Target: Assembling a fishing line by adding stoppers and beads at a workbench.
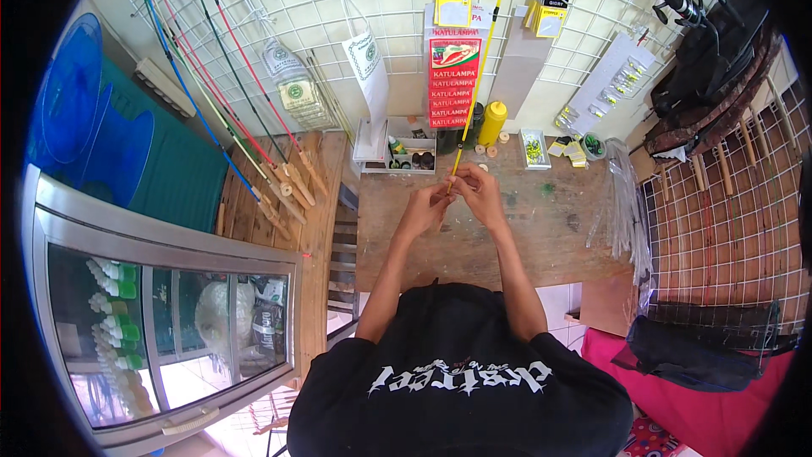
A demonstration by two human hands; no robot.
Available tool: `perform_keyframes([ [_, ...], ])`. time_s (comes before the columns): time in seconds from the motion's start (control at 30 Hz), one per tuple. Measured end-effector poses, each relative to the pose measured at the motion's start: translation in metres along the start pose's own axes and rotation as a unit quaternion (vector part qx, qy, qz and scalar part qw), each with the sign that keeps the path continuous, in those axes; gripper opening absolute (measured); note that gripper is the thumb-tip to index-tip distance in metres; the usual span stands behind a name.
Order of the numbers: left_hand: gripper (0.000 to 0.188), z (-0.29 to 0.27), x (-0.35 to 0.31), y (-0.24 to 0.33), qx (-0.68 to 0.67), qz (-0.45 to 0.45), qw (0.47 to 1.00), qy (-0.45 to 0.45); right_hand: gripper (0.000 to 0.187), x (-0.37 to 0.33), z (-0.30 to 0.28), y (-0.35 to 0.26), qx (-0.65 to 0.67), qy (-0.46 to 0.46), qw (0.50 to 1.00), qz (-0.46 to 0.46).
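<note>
A thin yellow fishing rod (470, 110) with dark bands runs up from my hands past the top of the view. My left hand (425, 208) is closed around its lower end, fingers pinched together. Just beside it, my right hand (477, 196) also pinches the rod, a little higher up. The fingers nearly meet, and they hide the rod's very end. Both hands are over the wooden table (541, 228). Beyond them stand a yellow squeeze bottle (493, 123) and several small wooden discs (480, 150).
A white box with small bottles (410, 152) sits back left, a white tray (534, 164) back right. Clear plastic strips (622, 203) lie at the right edge. Rods with wooden handles (292, 182) lean left, near a glass cabinet (169, 322). Red packets (452, 85) hang ahead.
</note>
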State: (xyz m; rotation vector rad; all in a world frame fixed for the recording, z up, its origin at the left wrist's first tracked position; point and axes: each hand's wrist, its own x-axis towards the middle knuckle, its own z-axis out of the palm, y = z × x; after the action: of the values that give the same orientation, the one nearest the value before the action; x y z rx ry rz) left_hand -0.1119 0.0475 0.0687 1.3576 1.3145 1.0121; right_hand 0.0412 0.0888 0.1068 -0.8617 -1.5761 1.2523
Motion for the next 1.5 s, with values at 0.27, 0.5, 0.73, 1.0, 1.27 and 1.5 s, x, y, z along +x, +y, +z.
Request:
perform_keyframes([
  [0.27, 0.023, 0.011, 0.005, -0.005, -0.012, 0.032, 0.999, 0.041, 0.017, 0.013, -0.008, 0.010, -0.035, 0.008, 0.999, 0.030],
  [0.5, 0.025, 0.022, 0.004, -0.011, -0.008, 0.032, 0.997, 0.069, 0.016, 0.014, -0.009, 0.007, -0.032, -0.012, 0.998, 0.047],
  [0.73, 0.023, 0.030, 0.002, -0.006, -0.026, -0.007, 0.999, 0.036, 0.014, 0.008, -0.019, 0.012, -0.044, -0.011, 0.998, 0.051],
  [1.0, 0.020, 0.040, -0.002, 0.002, -0.034, -0.033, 0.998, 0.045, 0.017, 0.002, -0.022, -0.010, -0.057, -0.015, 0.994, 0.096],
  [1.27, 0.023, 0.041, 0.000, 0.023, -0.043, 0.007, 0.995, 0.088, 0.016, 0.003, -0.027, -0.014, -0.076, -0.008, 0.995, 0.070],
  [1.5, 0.024, 0.041, 0.003, 0.025, -0.048, 0.018, 0.996, 0.076, 0.018, 0.002, -0.031, -0.017, -0.094, 0.006, 0.995, 0.042],
])
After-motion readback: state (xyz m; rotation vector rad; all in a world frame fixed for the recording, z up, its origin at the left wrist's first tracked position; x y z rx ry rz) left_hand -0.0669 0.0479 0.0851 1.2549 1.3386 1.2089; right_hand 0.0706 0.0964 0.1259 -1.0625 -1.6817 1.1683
